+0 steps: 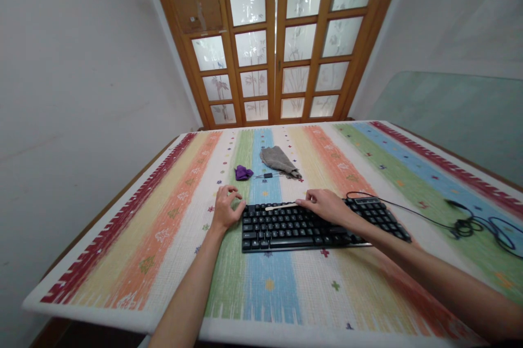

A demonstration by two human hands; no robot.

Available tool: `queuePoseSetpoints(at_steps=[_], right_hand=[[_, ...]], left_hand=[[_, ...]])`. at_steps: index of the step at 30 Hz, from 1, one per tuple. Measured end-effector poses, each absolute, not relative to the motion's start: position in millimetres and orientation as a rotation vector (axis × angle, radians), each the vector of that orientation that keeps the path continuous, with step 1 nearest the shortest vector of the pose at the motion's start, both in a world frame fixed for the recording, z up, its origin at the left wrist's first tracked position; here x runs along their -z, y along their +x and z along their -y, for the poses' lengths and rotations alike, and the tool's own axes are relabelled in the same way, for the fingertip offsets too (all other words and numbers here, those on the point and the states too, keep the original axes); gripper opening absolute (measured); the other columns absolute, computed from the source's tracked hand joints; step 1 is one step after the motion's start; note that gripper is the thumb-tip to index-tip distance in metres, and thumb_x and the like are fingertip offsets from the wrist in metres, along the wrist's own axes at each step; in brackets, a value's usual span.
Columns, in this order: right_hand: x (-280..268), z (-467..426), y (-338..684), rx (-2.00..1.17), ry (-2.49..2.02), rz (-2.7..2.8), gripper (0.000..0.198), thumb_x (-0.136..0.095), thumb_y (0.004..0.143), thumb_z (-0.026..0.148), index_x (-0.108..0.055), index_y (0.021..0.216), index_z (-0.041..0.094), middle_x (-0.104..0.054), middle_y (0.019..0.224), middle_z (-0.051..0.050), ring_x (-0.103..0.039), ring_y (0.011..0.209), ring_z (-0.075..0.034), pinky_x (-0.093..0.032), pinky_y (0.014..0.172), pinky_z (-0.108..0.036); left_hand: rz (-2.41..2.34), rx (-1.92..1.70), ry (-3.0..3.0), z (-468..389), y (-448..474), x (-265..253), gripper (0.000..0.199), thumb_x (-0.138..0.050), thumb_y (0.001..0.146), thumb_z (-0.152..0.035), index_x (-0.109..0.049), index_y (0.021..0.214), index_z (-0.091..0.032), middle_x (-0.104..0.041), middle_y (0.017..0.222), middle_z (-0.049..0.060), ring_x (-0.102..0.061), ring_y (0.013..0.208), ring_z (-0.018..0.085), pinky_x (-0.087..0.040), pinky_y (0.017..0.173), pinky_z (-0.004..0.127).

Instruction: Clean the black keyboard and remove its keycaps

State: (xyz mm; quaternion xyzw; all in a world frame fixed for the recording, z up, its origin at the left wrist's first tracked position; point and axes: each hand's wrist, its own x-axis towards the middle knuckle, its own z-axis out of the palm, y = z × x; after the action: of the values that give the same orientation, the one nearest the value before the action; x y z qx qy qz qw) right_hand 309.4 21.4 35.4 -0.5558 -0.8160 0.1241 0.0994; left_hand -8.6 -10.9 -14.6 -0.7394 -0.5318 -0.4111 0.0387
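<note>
A black keyboard (286, 232) lies flat on the tablecloth in front of me. At its upper left corner is my left hand (229, 207), fingers loosely curved and apart, the thumb touching the corner's edge. My right hand (324, 205) reaches over the keyboard, its fingers pinched on a slim cream-coloured stick (281, 207). That stick points left along the upper rows of keys; its exact kind is too small to tell. Beyond the keyboard are a crumpled purple cloth (243, 172), a folded grey cloth (280, 159) and a thin wire-like tool with a dark middle (267, 175).
A black cable (425, 215) runs from the keyboard's back to a loose coil (469, 225) on the right. The striped tablecloth (175, 250) covers the table. Wooden glass-paned doors (272, 43) stand behind, with a pale green panel (453, 114) at right.
</note>
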Motion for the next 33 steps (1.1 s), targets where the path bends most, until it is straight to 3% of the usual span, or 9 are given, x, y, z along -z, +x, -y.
queuePoseSetpoints(at_steps=[33], right_hand=[[-19, -25, 377, -0.178, -1.746, 2.281, 0.042, -0.04, 0.093, 0.053, -0.059, 0.077, 0.019, -0.069, 0.082, -0.01, -0.063, 0.076, -0.024, -0.037, 0.063, -0.03]], left_hand=[[1.716, 1.188, -2.333, 7, -8, 17, 0.022, -0.055, 0.085, -0.033, -0.057, 0.066, -0.021, -0.058, 0.083, 0.007, -0.054, 0.086, 0.025, -0.046, 0.083, 0.043]])
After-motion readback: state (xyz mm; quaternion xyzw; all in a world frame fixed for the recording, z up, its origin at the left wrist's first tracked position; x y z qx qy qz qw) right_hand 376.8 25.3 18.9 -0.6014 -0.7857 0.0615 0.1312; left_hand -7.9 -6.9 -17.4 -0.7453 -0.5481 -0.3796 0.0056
